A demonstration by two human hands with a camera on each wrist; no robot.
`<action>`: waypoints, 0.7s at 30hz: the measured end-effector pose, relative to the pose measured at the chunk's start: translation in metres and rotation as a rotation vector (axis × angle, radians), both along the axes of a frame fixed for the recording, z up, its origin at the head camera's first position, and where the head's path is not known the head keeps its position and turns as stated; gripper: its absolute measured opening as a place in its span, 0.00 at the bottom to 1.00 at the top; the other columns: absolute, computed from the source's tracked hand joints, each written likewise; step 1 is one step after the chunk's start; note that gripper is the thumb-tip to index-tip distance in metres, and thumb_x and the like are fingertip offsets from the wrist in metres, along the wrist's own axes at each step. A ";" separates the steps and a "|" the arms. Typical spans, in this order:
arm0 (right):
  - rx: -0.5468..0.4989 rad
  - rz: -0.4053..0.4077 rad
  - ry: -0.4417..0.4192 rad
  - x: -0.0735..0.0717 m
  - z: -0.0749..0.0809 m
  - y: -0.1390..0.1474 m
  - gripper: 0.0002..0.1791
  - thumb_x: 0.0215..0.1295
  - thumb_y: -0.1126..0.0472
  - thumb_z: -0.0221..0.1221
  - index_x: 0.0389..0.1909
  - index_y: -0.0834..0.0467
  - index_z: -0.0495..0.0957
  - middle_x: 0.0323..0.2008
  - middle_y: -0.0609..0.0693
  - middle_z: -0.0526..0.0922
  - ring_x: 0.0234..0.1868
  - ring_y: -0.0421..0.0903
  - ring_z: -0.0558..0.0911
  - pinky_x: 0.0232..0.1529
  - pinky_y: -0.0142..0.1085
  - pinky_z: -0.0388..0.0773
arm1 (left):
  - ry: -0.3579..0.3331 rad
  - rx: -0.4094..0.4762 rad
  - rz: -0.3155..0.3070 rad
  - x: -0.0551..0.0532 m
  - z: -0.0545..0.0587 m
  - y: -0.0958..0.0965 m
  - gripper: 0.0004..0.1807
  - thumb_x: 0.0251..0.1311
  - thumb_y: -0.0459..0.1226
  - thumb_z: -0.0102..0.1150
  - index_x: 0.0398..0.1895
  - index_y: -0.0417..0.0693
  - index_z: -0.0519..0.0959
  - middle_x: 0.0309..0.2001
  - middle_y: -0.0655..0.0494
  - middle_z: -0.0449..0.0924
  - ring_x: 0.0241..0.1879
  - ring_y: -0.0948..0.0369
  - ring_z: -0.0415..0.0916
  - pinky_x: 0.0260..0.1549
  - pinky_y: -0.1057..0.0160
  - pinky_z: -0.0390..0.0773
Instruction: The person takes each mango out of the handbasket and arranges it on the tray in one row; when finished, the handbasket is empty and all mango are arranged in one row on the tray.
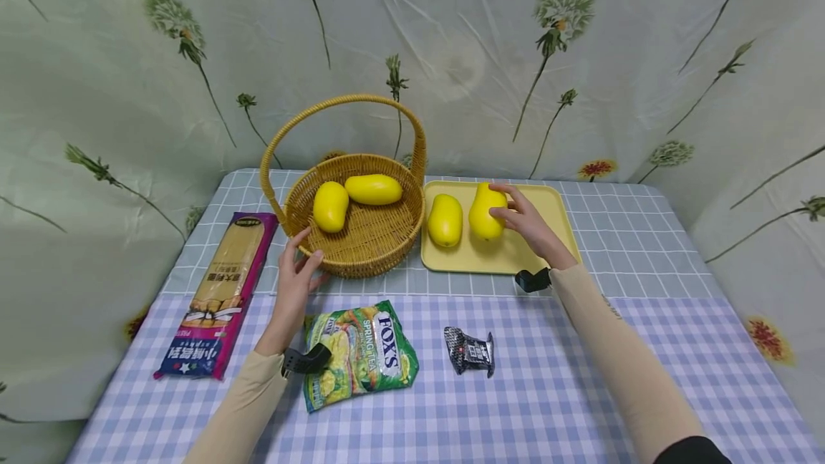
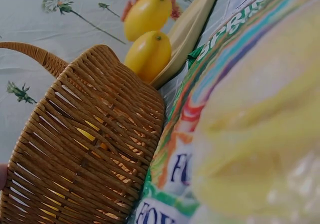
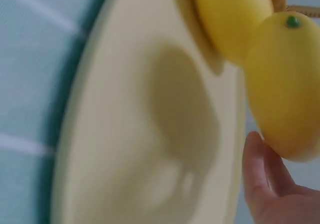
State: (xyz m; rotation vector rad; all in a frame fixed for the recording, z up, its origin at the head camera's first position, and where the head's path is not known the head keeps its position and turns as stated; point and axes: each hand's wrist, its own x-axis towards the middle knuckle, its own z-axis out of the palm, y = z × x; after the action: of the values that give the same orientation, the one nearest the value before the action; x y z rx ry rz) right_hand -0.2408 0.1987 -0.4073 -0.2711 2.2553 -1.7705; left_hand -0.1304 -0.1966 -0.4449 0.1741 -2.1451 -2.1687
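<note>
My right hand [image 1: 528, 226] holds a yellow mango [image 1: 485, 213] between thumb and fingers. In the right wrist view this mango [image 3: 287, 87] hangs above the yellow tray [image 3: 117, 134] and casts a shadow on it. Another mango [image 1: 445, 220] lies on the tray's left side. Two more mangoes, one upright-looking [image 1: 331, 207] and one lying sideways [image 1: 374, 190], sit in the wicker basket [image 1: 380, 242]. At the basket's front left rim is my left hand [image 1: 295, 285], fingers spread and touching its side. Only a fingertip [image 2: 2, 176] of it shows in the left wrist view.
A green FOX'S candy bag [image 1: 364, 353] lies in front of the basket, under my left wrist. To its right is a small black wrapped packet [image 1: 469, 351]. A purple pasta pack [image 1: 219, 296] lies at left. The basket's tall handle [image 1: 351, 99] arches over it.
</note>
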 end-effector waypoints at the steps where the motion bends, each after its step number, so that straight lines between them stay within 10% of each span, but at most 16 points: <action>1: 0.015 -0.003 -0.012 0.000 -0.002 0.001 0.30 0.72 0.61 0.51 0.72 0.57 0.56 0.72 0.55 0.50 0.63 0.59 0.58 0.64 0.56 0.59 | -0.001 0.000 0.002 0.000 0.000 0.000 0.32 0.72 0.44 0.48 0.74 0.51 0.52 0.70 0.48 0.37 0.69 0.48 0.52 0.55 0.44 0.70; 12: 0.115 0.124 -0.082 0.004 0.006 -0.007 0.29 0.72 0.65 0.47 0.71 0.66 0.53 0.64 0.70 0.57 0.51 0.60 0.64 0.53 0.53 0.65 | 0.013 0.000 -0.003 -0.001 -0.001 0.000 0.31 0.71 0.46 0.49 0.74 0.54 0.54 0.70 0.49 0.37 0.69 0.48 0.52 0.56 0.43 0.70; 21: 0.136 0.162 -0.040 -0.008 -0.015 -0.002 0.30 0.73 0.59 0.48 0.73 0.58 0.53 0.68 0.64 0.55 0.57 0.59 0.62 0.57 0.51 0.65 | 0.016 -0.006 0.004 0.000 -0.001 0.000 0.31 0.72 0.45 0.48 0.74 0.52 0.54 0.70 0.49 0.38 0.69 0.48 0.52 0.55 0.42 0.70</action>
State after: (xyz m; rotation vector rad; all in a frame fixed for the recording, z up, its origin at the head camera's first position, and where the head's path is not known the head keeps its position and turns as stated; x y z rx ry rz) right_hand -0.2488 0.1969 -0.4225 -0.3766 2.2437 -1.5222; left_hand -0.1305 -0.1964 -0.4461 0.1592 -2.1407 -2.1538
